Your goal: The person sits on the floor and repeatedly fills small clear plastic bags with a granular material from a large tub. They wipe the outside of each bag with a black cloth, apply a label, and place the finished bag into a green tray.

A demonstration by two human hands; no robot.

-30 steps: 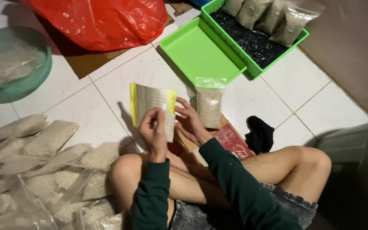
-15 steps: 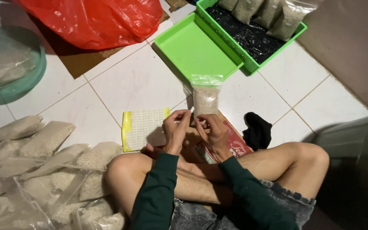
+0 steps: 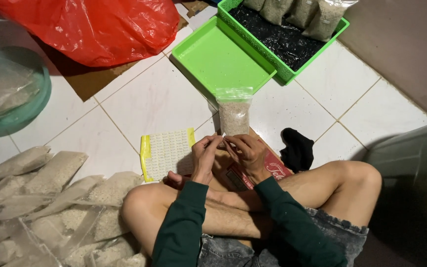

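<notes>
Where both hands' grips meet, small rice bag [image 3: 234, 116] just above fingertips [image 3: 219, 140].

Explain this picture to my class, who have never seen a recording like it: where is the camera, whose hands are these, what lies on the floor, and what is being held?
There is no machine here. The one view comes from a camera worn on a person's head, looking down, so you see their own crossed legs and dark green sleeves. The left hand and right hand meet close together at the base of a small clear bag of pale grain standing upright in front of them. The fingertips seem to pinch something tiny; it is too small to tell what.

On the white tiled floor lie a yellow-edged sheet beside the left hand, a flat green tray, a green basket holding more filled bags, a red plastic bag, a teal bowl, a black cloth, and a pile of filled bags at the left.
</notes>
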